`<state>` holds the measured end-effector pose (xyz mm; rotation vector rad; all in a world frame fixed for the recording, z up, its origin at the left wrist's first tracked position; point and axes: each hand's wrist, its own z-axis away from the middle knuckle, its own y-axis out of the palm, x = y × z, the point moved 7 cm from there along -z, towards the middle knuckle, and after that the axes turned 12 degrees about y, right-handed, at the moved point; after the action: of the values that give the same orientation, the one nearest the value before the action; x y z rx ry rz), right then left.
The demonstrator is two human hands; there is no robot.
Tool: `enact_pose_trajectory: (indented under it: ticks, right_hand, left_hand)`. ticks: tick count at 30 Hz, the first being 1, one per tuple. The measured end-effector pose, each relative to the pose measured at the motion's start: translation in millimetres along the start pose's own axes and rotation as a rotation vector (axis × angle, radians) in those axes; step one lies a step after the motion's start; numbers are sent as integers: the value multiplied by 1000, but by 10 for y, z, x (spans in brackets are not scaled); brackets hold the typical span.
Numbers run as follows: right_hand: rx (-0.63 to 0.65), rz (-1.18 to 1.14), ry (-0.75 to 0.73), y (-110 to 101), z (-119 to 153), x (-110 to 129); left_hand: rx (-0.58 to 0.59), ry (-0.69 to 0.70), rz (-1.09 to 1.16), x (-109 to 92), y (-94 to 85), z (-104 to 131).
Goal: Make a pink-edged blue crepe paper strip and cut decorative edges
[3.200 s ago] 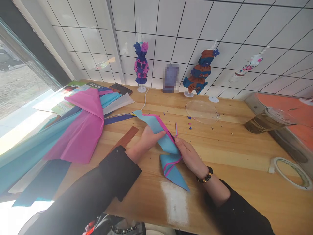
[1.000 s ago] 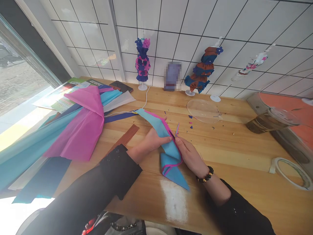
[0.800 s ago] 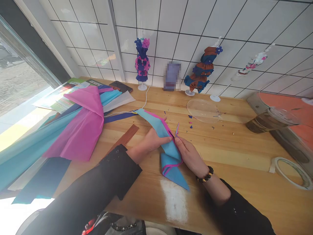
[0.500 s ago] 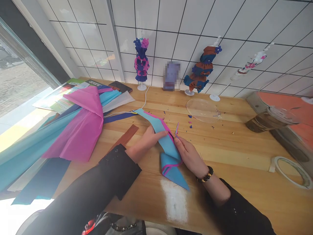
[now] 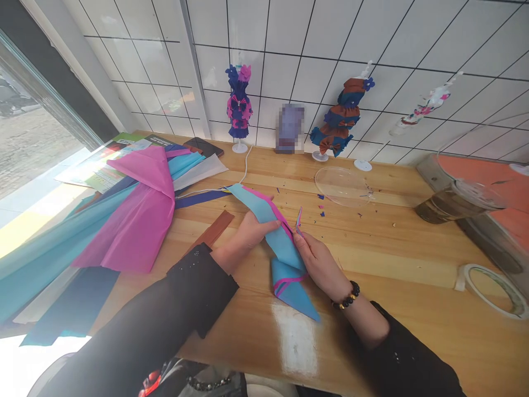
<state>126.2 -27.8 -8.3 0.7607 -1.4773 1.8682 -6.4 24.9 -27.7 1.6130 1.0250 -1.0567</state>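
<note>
A long light-blue strip (image 5: 288, 246) with a pink edge runs across the middle of the wooden table, its lower end folded over. My left hand (image 5: 255, 231) pinches the strip near its middle, thumb on top. Close on its right, my right hand (image 5: 316, 256) is closed at the pink edge, where a small dark tool shows partly, its handle hidden by the fingers; I cannot make out what it is. A thin pink and blue sliver (image 5: 298, 219) stands up beside the right fingertips. A brown strip (image 5: 215, 229) lies left of my left hand.
Pink fabric (image 5: 144, 215) and blue pieces pile up at the left. Decorated stands (image 5: 238, 105) line the tiled wall. A clear round lid (image 5: 343, 186), a cup with dark drink (image 5: 450, 203) and a tape roll (image 5: 469, 275) are to the right. Small scraps lie behind the hands.
My left hand has shifted very slightly left along the strip. My right hand has hardly moved.
</note>
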Motion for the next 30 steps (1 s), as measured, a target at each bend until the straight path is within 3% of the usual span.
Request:
enact_pose_trajectory:
  ticks: [18, 30]
  right_hand:
    - [-27, -86, -28, -34, 25, 24]
    - [34, -121, -51, -58, 58, 41]
  left_hand:
    - [34, 20, 37, -53, 37, 11]
    - [130, 86, -139, -173, 66, 45]
